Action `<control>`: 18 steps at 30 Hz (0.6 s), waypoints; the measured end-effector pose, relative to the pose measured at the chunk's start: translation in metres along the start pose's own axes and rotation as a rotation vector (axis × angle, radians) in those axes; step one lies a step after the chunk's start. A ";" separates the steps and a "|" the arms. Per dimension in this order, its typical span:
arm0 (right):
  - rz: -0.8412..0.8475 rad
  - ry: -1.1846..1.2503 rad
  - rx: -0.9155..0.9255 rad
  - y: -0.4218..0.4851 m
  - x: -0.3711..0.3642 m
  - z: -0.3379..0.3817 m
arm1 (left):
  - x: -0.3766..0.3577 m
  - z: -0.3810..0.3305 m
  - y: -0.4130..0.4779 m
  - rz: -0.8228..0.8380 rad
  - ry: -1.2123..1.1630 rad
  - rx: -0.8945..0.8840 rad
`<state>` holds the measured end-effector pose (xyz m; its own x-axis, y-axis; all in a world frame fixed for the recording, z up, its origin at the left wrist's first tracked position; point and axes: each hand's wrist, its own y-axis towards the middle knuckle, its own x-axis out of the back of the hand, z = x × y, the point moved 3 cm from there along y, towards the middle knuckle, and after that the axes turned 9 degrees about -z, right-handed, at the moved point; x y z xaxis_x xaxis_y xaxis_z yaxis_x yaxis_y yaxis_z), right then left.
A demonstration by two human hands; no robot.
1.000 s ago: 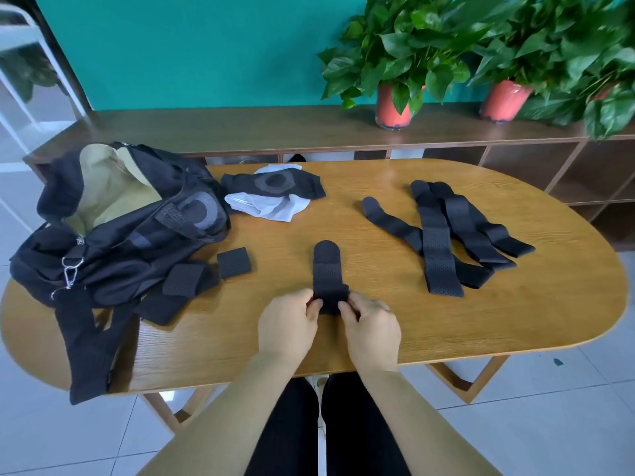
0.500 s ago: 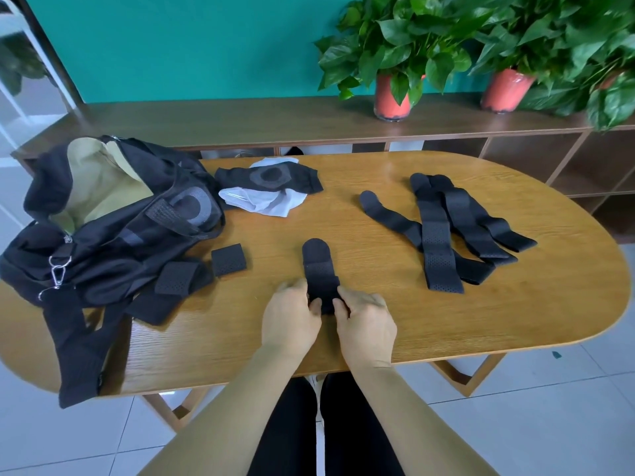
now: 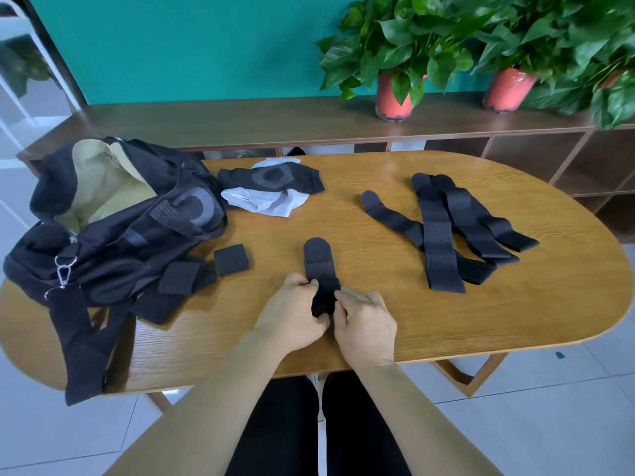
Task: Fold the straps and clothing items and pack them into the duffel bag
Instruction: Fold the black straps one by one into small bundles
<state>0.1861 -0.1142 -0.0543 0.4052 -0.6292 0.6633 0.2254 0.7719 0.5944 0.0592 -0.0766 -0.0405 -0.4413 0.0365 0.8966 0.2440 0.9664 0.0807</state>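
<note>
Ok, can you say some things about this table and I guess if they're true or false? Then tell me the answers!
1. The left hand and right hand both pinch one black strap. True.
2. The duffel bag is zipped shut. False: it gapes open, with its tan lining showing.
3. A pile of unfolded straps lies on the right part of the table. True.
4. The white garment is inside the bag. False: it lies on the table beside the bag, partly under a black garment.
5. The potted plants stand on the table. False: they stand on the wooden shelf unit behind it.
</note>
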 end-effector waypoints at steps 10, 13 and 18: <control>0.231 0.105 0.130 -0.008 0.023 -0.016 | 0.013 0.011 -0.019 0.069 -0.104 -0.147; 0.286 0.222 -0.039 -0.003 0.022 -0.015 | 0.016 0.009 -0.019 0.086 -0.206 -0.085; 0.299 0.212 -0.318 0.009 0.012 -0.011 | 0.015 0.008 -0.013 -0.032 -0.189 -0.011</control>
<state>0.2028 -0.1141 -0.0462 0.6577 -0.3683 0.6571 0.3177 0.9266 0.2014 0.0430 -0.0867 -0.0314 -0.6028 0.0539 0.7961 0.2363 0.9650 0.1136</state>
